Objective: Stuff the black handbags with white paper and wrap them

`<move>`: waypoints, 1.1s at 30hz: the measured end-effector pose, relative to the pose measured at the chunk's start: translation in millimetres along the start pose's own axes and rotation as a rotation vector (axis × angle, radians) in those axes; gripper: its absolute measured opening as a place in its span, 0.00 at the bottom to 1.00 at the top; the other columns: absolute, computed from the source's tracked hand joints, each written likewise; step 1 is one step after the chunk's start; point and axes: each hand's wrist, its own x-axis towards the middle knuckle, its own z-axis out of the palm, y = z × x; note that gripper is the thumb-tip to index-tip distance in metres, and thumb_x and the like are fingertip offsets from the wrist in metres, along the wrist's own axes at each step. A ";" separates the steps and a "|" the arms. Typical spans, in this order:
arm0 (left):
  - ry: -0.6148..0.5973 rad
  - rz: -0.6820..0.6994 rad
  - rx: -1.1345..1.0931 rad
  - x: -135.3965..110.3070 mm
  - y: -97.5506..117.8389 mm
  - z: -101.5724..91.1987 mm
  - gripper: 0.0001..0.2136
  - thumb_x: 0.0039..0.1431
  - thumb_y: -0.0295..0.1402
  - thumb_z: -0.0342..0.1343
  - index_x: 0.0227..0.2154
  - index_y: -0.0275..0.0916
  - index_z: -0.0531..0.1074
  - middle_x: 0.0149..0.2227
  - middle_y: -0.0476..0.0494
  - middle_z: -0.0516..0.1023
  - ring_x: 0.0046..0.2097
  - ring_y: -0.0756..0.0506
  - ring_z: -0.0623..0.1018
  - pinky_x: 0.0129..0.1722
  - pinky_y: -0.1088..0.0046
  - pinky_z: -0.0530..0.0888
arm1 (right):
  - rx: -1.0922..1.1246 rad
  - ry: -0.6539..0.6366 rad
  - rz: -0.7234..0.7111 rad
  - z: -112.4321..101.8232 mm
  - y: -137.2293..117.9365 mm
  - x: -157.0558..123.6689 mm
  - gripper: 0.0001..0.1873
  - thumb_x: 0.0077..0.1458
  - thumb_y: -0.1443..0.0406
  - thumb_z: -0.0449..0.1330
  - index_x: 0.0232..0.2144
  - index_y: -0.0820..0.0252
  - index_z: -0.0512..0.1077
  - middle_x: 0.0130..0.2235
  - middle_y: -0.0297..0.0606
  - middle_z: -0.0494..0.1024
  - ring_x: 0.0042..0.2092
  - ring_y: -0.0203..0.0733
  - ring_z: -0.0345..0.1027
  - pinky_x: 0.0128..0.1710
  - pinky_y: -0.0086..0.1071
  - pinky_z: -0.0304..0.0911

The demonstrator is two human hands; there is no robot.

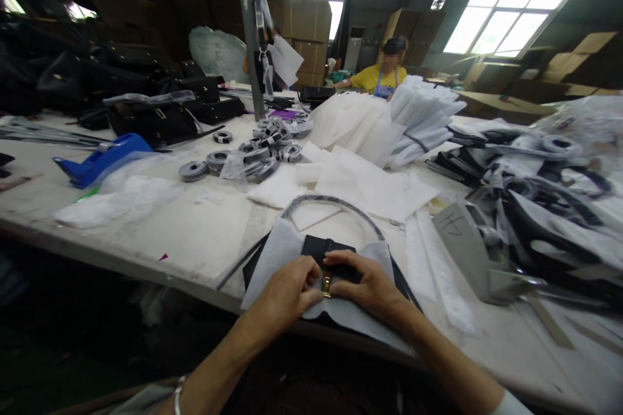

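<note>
A black handbag (pixel 325 250) lies flat at the near edge of the white table (pixel 204 240), partly covered by a grey-white sheet of wrapping fabric (pixel 277 258). Its wrapped handle (pixel 335 206) arcs away from me. My left hand (pixel 287 295) and my right hand (pixel 367 285) rest on the bag's front flap, fingers curled. Both pinch at the small gold clasp (pixel 327 284) between them.
Stacks of white fabric sheets (pixel 370 136) and rolls of grey tape (pixel 263 149) fill the table's middle. A blue object (pixel 100 159) and plastic bags lie at left, black bags (pixel 160 118) behind. Wrapped straps (pixel 540 201) pile at right. A person in yellow (pixel 382 78) sits far across.
</note>
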 end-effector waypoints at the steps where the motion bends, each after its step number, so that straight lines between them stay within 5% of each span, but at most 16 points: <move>1: 0.000 -0.019 -0.008 -0.3 -0.6 1.7 0.07 0.52 0.29 0.57 0.35 0.41 0.70 0.33 0.51 0.74 0.33 0.49 0.72 0.33 0.74 0.65 | -0.003 0.035 0.002 -0.2 0.0 -1.0 0.24 0.49 0.61 0.70 0.50 0.54 0.73 0.47 0.39 0.80 0.49 0.46 0.74 0.53 0.43 0.69; 7: 0.004 -0.058 0.039 6.4 7.3 -0.2 0.06 0.49 0.34 0.60 0.30 0.40 0.72 0.31 0.52 0.73 0.32 0.49 0.71 0.31 0.73 0.63 | -0.075 0.104 -0.149 -0.5 0.1 -1.0 0.13 0.53 0.64 0.67 0.43 0.54 0.76 0.45 0.40 0.78 0.49 0.45 0.72 0.52 0.41 0.68; 12: 0.005 -0.076 0.137 7.9 10.4 4.0 0.05 0.52 0.35 0.59 0.30 0.41 0.71 0.32 0.52 0.73 0.33 0.48 0.72 0.31 0.72 0.62 | -0.137 0.077 -0.188 -0.1 2.8 -0.2 0.14 0.53 0.64 0.68 0.44 0.55 0.77 0.45 0.41 0.78 0.49 0.45 0.72 0.51 0.41 0.69; 23: -0.001 0.017 0.212 5.9 -0.2 14.7 0.11 0.54 0.33 0.61 0.37 0.43 0.64 0.38 0.51 0.71 0.40 0.46 0.73 0.38 0.71 0.66 | -0.283 -0.081 -0.226 -2.6 -3.0 2.0 0.15 0.56 0.66 0.66 0.47 0.49 0.78 0.46 0.39 0.79 0.49 0.44 0.72 0.50 0.39 0.69; 28: 0.015 0.025 0.157 6.9 0.6 12.3 0.23 0.53 0.32 0.61 0.52 0.45 0.63 0.42 0.49 0.72 0.42 0.46 0.74 0.41 0.71 0.68 | -0.449 -0.180 -0.368 -3.8 -12.9 5.6 0.08 0.61 0.66 0.60 0.39 0.51 0.79 0.42 0.37 0.79 0.43 0.42 0.70 0.43 0.35 0.67; 33: -0.025 0.076 0.222 9.6 1.1 6.8 0.17 0.52 0.34 0.62 0.46 0.46 0.68 0.40 0.50 0.72 0.39 0.45 0.74 0.38 0.71 0.67 | -0.596 -0.289 -0.361 -7.2 -24.9 21.5 0.08 0.60 0.66 0.61 0.30 0.53 0.79 0.31 0.34 0.77 0.35 0.40 0.68 0.36 0.32 0.64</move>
